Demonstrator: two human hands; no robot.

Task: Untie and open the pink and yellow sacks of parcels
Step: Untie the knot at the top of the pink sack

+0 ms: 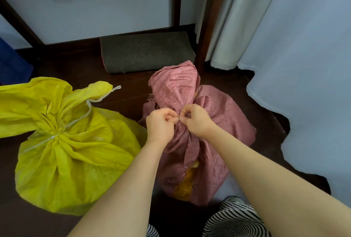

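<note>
2 sacks stand on the dark wooden floor (pixel 121 102), side by side and touching at their lower bulges. The pink sack (pixel 214 123) is directly in front of the person; the yellow sack (pixel 76 161) is to its left.

Pink sack: woven fabric, neck gathered tight, loose top standing upright above the gather. Both hands work at that gather. The left hand (pixel 161 121) and the right hand (pixel 195 119) meet knuckle to knuckle at the neck, each with fingers (pixel 171 117) curled in and pinching at the tie point. The tie itself is hidden under the fingertips, so its type cannot be told. Judgement: the hands are held this close because the knot is small and needs picking apart from both sides. The neck remains closed. A yellow-orange item shows through a gap low on the front of the sack.

Yellow sack: neck cinched by a white cord (pixel 89 111), whose free end trails up toward the floppy top. Untouched; still tied. Judgement: 0 of 2 sacks opened.

Surroundings: a grey mat (pixel 146 52) lies against the wall behind the pink sack; a white curtain (pixel 237 18) hangs to the right; a blue crate (pixel 11 64) sits at the far left edge. Striped clothing is visible at the bottom.
</note>
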